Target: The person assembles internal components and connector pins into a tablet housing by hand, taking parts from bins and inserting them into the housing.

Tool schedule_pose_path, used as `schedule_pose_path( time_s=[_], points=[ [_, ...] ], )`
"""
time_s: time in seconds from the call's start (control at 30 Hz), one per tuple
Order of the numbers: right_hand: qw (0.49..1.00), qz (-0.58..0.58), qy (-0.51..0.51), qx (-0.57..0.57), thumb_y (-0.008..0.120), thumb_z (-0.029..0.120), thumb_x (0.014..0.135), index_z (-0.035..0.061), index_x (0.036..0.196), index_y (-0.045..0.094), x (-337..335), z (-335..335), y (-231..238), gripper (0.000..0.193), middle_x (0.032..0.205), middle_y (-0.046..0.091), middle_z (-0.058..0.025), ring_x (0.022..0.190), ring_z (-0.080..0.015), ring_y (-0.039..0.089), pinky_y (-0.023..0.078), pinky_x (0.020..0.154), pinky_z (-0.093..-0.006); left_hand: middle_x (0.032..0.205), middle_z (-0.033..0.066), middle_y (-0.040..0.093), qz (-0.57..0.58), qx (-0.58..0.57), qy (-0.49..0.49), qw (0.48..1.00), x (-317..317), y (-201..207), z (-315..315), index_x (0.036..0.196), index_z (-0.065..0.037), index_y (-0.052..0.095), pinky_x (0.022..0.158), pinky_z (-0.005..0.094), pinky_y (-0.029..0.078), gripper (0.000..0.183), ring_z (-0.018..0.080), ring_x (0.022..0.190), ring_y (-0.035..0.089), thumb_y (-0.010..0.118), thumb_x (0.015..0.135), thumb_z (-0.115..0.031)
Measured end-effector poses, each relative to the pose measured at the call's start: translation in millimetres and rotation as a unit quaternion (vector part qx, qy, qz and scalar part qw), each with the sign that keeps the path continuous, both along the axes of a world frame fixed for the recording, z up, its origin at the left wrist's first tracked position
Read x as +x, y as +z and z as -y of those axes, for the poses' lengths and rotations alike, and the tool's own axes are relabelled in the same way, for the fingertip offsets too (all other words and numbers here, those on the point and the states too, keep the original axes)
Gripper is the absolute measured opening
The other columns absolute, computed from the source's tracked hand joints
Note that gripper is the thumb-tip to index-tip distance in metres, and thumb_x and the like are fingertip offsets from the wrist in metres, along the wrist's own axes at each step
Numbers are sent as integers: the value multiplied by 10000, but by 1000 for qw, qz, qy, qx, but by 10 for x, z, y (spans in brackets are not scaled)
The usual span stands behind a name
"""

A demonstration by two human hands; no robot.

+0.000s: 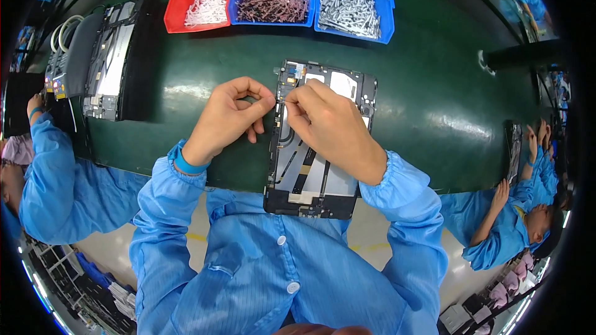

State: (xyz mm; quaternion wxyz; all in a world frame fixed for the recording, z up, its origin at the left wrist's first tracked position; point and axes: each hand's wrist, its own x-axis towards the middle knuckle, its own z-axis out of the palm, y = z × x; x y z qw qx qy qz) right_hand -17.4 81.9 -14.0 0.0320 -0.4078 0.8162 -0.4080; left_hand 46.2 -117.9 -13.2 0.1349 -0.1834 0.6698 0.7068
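An opened tablet (pixel 343 177), its inner parts, cables and silver plates showing, lies lengthwise before me, its near end at the green table's front edge. My left hand (pixel 233 111) is at the tablet's upper left edge, thumb and forefinger pinched together. Whatever sits between those fingertips is too small to make out. Over the tablet's upper half rests my right hand (pixel 332 124), its fingers curled into a pinch close to the left fingertips. Its grip hides anything it holds and covers part of the tablet.
Along the far side stand a red bin (pixel 176 9) of white strips, a blue bin (pixel 272 23) of brownish small parts and another blue bin (pixel 355 36) of silvery parts. More opened tablets (pixel 112 56) stand at the left. Co-workers sit at both sides; a dark post (pixel 524 56) rises at the right.
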Motion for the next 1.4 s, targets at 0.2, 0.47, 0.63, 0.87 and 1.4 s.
schedule_pose_path(
  time_s=[0.2, 0.47, 0.63, 0.87, 1.4],
  points=[
    [999, -10, 31, 5, 663, 97, 908, 9, 879, 558, -45, -28, 29, 140, 850, 561, -141, 680, -353, 655, 531, 586, -449, 880, 66, 660, 15, -13, -10, 1000, -33, 47, -1, 1007, 40, 626, 460, 217, 513, 120, 78, 612, 632, 690, 943, -39],
    [1000, 3, 29, 8, 673, 58, 886, 7, 899, 585, -52, -39, 31, 103, 854, 571, -135, 692, -346, 648, 531, 597, -436, 874, 73, 659, 18, -15, -24, 999, -67, 76, 27, 980, 45, 621, 467, 218, 521, 109, 83, 617, 642, 690, 940, -30],
    [1000, 18, 24, 2, 693, 25, 861, 10, 935, 620, -67, -56, 20, 105, 853, 571, -122, 698, -333, 636, 526, 608, -419, 864, 65, 656, 32, -19, -36, 999, -97, 82, 35, 961, 29, 625, 476, 221, 531, 95, 88, 620, 647, 691, 938, -35],
    [999, 29, 32, 3, 694, 29, 858, 16, 943, 619, -68, -53, 21, 114, 860, 576, -117, 700, -332, 639, 526, 605, -421, 860, 65, 655, 51, -30, -48, 997, -152, 154, 40, 937, 25, 631, 484, 227, 542, 85, 97, 625, 651, 696, 921, -28],
    [999, 32, 26, 2, 694, 22, 860, 2, 936, 630, -52, -62, 28, 102, 854, 592, -126, 706, -324, 647, 533, 615, -406, 873, 80, 642, 45, -62, -25, 997, -140, 154, -51, 918, 20, 603, 505, 249, 561, 66, 123, 609, 660, 659, 898, -7]
  ],
)
